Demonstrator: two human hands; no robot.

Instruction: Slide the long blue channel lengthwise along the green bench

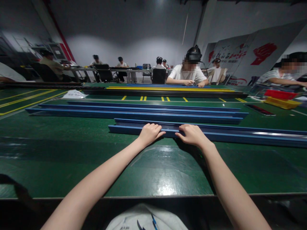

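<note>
A long blue channel-shaped rail (235,134) lies across the green table, its left end in view and its right end running out of the picture. My left hand (151,132) grips its near wall, fingers over the top edge and thumb on the front face. A short way to the right, my right hand (190,133) holds the same wall, fingers bent over into the channel and thumb in front. Behind this piece rest more blue rails (134,114), side by side and parallel to it.
Farther back lie a black rail (168,93) and a yellow strip (172,89). At the right are a phone (260,110), a red tray (280,94) and a yellow tray (281,103). A person (188,73) works across the green table (72,166); white paper (74,94) lies left.
</note>
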